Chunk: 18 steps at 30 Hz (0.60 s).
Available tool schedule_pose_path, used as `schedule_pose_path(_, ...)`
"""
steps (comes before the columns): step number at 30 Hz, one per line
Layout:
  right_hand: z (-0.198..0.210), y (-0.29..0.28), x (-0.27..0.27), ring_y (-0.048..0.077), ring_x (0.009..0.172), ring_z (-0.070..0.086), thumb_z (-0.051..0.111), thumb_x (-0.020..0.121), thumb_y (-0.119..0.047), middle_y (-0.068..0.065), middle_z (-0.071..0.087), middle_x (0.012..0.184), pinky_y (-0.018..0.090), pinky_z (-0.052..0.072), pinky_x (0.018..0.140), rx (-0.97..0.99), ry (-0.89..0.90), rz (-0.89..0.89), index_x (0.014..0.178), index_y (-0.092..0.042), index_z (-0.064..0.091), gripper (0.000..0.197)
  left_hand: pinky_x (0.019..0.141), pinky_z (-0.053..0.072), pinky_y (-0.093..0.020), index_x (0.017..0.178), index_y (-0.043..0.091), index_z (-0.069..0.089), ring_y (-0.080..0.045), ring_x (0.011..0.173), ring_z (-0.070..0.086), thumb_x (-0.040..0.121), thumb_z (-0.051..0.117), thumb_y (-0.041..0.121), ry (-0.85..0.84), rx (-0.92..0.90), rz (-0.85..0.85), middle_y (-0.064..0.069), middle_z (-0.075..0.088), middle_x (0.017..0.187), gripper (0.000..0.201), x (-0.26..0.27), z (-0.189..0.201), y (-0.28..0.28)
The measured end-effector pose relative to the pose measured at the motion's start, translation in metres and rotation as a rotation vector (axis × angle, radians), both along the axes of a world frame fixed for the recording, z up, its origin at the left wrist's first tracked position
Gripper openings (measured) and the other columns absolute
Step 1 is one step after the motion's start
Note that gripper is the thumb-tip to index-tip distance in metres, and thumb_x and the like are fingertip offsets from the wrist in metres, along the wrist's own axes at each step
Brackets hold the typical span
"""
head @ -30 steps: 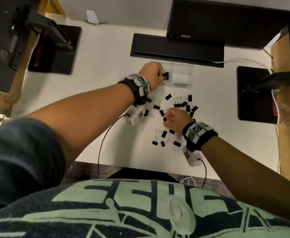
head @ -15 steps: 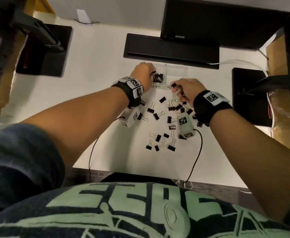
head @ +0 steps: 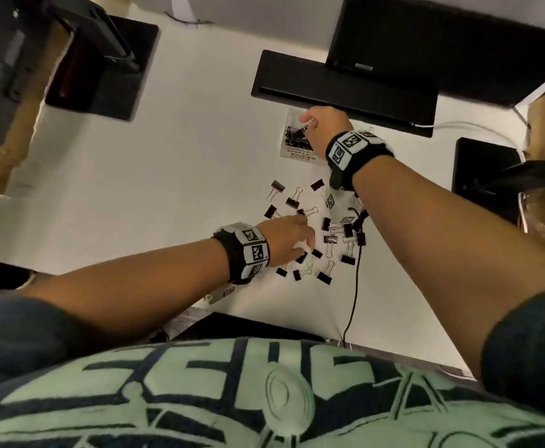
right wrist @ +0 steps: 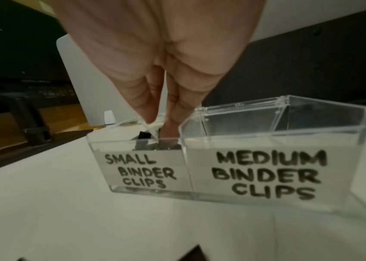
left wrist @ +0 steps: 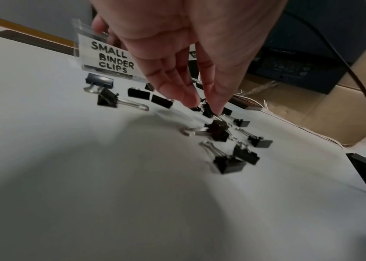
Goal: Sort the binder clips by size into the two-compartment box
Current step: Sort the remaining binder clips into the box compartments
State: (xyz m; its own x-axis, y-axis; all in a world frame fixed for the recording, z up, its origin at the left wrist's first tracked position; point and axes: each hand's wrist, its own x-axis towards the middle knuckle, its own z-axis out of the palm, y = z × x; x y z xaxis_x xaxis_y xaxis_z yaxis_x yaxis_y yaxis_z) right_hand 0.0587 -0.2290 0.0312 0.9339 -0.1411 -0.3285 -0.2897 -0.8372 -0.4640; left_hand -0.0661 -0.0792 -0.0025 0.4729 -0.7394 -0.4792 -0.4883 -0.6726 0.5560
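The clear two-compartment box (right wrist: 289, 127) stands at the back of the white table. Its left half (head: 297, 137), labelled SMALL BINDER CLIPS, holds several black clips; the MEDIUM half (right wrist: 266, 141) looks bare. My right hand (head: 316, 124) reaches into the small half, and its thumb and forefinger (right wrist: 161, 127) seem to pinch a small black clip (right wrist: 144, 136) at rim height. Loose black binder clips (head: 329, 240) lie scattered in front of the box. My left hand (head: 290, 240) is down among them, and its fingertips (left wrist: 207, 106) close on a small clip (left wrist: 207, 111).
A long black bar (head: 345, 88) lies right behind the box, under a dark monitor (head: 426, 33). Black stand bases sit at the left (head: 103, 66) and right (head: 484, 169). A black cable (head: 355, 286) runs from the clips to the table's near edge.
My right hand carried a clip from the pile to the box, then shifted left over the small compartment. My left hand left the box and dropped back to the loose clips.
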Motion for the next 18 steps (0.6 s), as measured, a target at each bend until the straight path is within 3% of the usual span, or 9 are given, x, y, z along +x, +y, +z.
schedule_pose_path(3, 0.001, -0.001, -0.009, 0.02, 0.112, 0.059, 0.044, 0.094, -0.006, 0.003, 0.059, 0.13, 0.021, 0.043, 0.079, 0.037, -0.031, -0.006, 0.122, -0.021, 0.061, 0.036, 0.082, 0.055, -0.041, 0.117, 0.02, 0.06, -0.021, 0.093, 0.058, 0.091, 0.055, 0.019, 0.026, 0.019, 0.016, -0.003, 0.049, 0.116, 0.026, -0.006, -0.003, 0.0)
schedule_pose_path(6, 0.009, -0.003, -0.031, 0.017, 0.103, 0.06, 0.042, 0.095, -0.01, 0.002, 0.063, 0.119, 0.022, 0.047, 0.084, 0.102, -0.13, -0.036, 0.114, -0.017, 0.064, 0.03, 0.082, 0.055, -0.04, 0.114, 0.017, 0.059, -0.022, 0.095, 0.06, 0.09, 0.057, 0.021, 0.017, 0.02, 0.031, -0.002, 0.048, 0.116, 0.024, -0.006, -0.004, 0.003)
schedule_pose_path(8, 0.011, -0.005, -0.057, 0.013, 0.093, 0.057, 0.043, 0.094, -0.01, -0.002, 0.061, 0.108, 0.021, 0.048, 0.081, 0.158, -0.13, -0.033, 0.105, -0.016, 0.066, 0.026, 0.079, 0.055, -0.039, 0.107, 0.016, 0.06, -0.022, 0.091, 0.06, 0.087, 0.061, 0.024, -0.004, 0.01, 0.033, 0.001, 0.047, 0.106, 0.022, -0.006, -0.003, 0.008)
schedule_pose_path(10, 0.008, -0.007, -0.09, 0.012, 0.087, 0.054, 0.046, 0.091, -0.008, -0.003, 0.059, 0.101, 0.018, 0.047, 0.072, 0.174, -0.005, 0.053, 0.1, -0.017, 0.065, 0.023, 0.077, 0.054, -0.036, 0.103, 0.017, 0.059, -0.021, 0.088, 0.058, 0.082, 0.065, 0.031, -0.013, 0.035, -0.025, 0.005, 0.045, 0.099, 0.025, -0.008, -0.003, 0.015)
schedule_pose_path(13, -0.009, -0.008, -0.135, 0.013, 0.091, 0.055, 0.048, 0.088, -0.008, -0.004, 0.059, 0.101, 0.027, 0.049, 0.082, 0.068, 0.223, 0.27, 0.096, -0.02, 0.067, 0.024, 0.074, 0.05, -0.032, 0.106, 0.018, 0.058, -0.02, 0.092, 0.058, 0.081, 0.067, 0.037, -0.03, 0.102, -0.156, 0.002, 0.052, 0.107, 0.033, -0.011, -0.006, 0.024)
schedule_pose_path(18, -0.032, -0.006, -0.182, 0.014, 0.098, 0.049, 0.059, 0.085, -0.009, -0.001, 0.05, 0.111, 0.023, 0.037, 0.08, -0.069, 0.331, 0.435, 0.112, -0.018, 0.061, 0.029, 0.078, 0.05, -0.031, 0.11, 0.02, 0.058, -0.02, 0.098, 0.057, 0.083, 0.067, 0.034, -0.031, 0.133, -0.203, 0.002, 0.052, 0.11, 0.032, -0.013, -0.01, 0.03)
